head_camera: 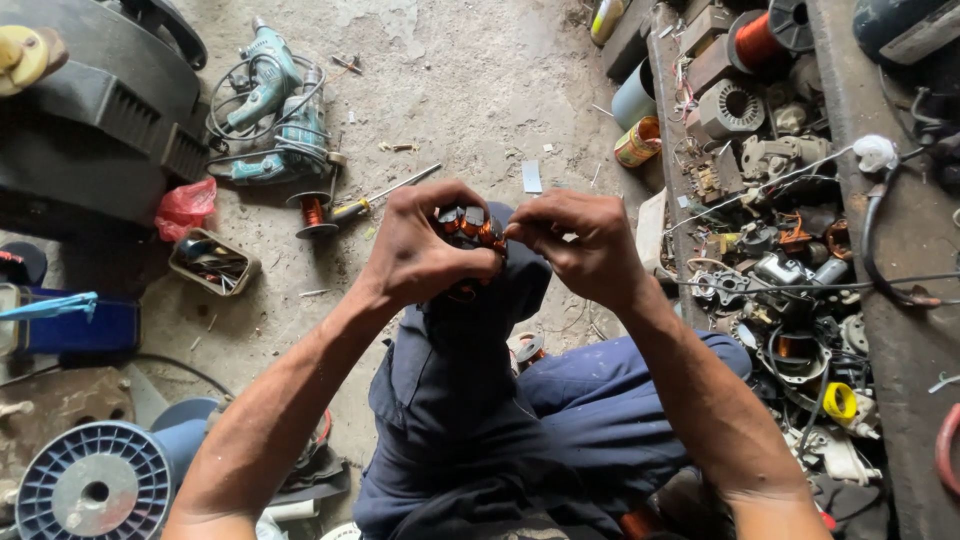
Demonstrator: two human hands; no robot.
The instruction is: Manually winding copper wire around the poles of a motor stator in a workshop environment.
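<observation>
Two teal power drills [270,110] on concrete; screwdriver [385,192] nearby; perhaps motor parts [770,250] heaped right.

Navy work trousers (bare forearms, no slvs)

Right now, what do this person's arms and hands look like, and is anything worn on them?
Both forearms are bare, with no sleeves, gloves, watch or rings visible. The left hand and right hand look smudged with workshop grime. Dark blue trousers cover the legs below.

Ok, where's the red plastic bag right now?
In the head view the red plastic bag lies on the concrete floor at the left, just above the small tray of bits and left of the teal power drills.
</observation>
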